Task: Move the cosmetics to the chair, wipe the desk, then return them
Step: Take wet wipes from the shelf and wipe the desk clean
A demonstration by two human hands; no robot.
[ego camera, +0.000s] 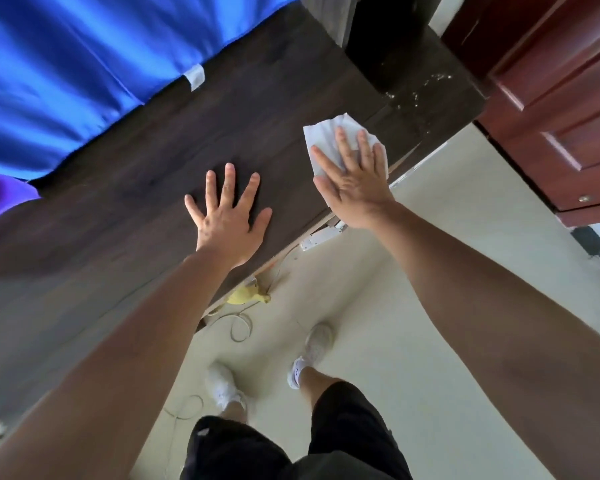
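The dark wooden desk runs from lower left to upper right. My right hand lies flat on a white paper wipe, pressing it onto the desktop near the desk's right end and front edge. My left hand rests flat on the bare desktop with its fingers spread, a hand's width to the left of the wipe, holding nothing. No cosmetics and no chair are in view.
A blue cloth hangs along the desk's far side. A dark red wooden door stands at the right. On the cream floor under the desk edge lie a white power strip, a yellow object and loose cables.
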